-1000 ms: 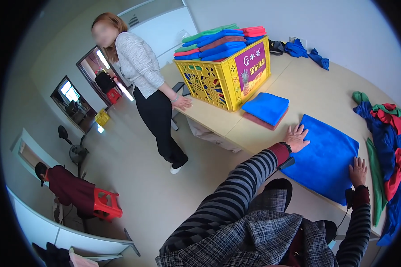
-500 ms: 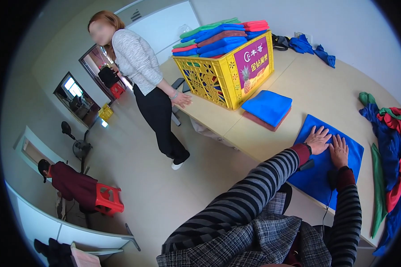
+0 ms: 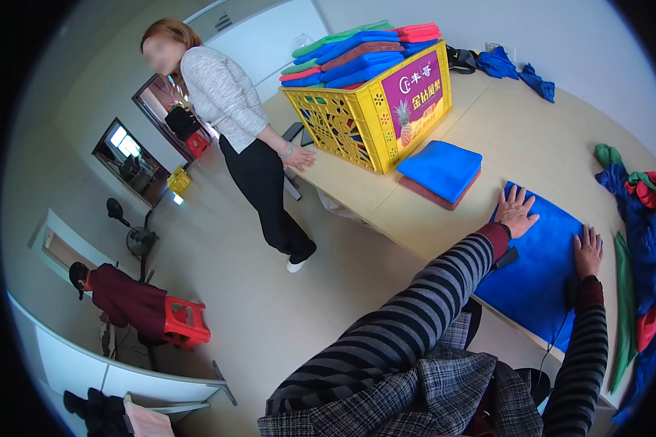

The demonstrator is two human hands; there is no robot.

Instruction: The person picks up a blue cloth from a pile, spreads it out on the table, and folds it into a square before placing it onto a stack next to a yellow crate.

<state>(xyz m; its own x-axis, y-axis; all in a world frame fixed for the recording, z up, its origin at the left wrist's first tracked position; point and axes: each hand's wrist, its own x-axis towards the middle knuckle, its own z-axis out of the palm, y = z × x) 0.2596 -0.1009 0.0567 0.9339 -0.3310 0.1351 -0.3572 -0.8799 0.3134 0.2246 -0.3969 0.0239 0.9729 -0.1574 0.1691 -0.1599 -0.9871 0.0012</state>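
"While your left hand point(image 3: 516, 211) and right hand point(image 3: 589, 253) rest over the table point(image 3: 521, 138), how does the flat blue cloth point(image 3: 536, 273) lie to them?"

"Beneath and between them, reaching toward you. With the cloth's middle as the clock's centre and twelve at the top of the view, your left hand is at eleven, on the far left corner; your right is between two and three, over the right edge. Neither is clearly nearer the middle. Its longer axis seems to run from twelve-thirty to six-thirty, though the wide lens bends edges."

"And your fingers?"

"On the left, fanned apart and flat; on the right, slightly parted, pointing toward twelve. No pinch shows."

"What is hidden from you?"

"Whether your right fingertips press cloth or bare table. Your striped sleeve point(image 3: 423, 298) covers part of the left edge; a dark object point(image 3: 570, 293) by your right wrist, part of the right. Toward three, heaped fabric point(image 3: 639, 247) is cut off by the view's rim. At ten-thirty, a folded blue cloth point(image 3: 444, 167) hides most of a brown cloth point(image 3: 426, 191)."
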